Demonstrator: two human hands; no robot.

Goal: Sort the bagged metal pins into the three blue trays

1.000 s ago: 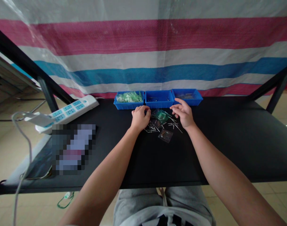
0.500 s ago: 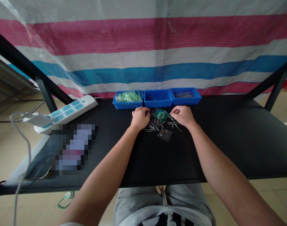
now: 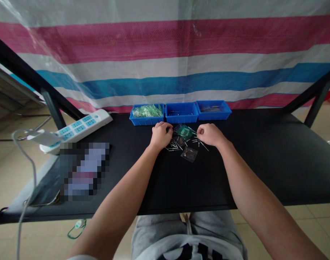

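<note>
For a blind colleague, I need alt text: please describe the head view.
Two bare hands, left and right, rest curled on a black table at either side of a small pile of metal pins and clear bags. Behind it stand three blue trays; a power strip lies far left.

Nothing here can be read. The white power strip (image 3: 77, 128) at the left of the surface (image 3: 262, 155) shows only plain blue socket faces, no lettering that I can make out. A patch beside it is blurred out. The three blue bins (image 3: 180, 112) at the back carry no legible labels, and the striped tarp (image 3: 165, 54) bears no print.
</note>
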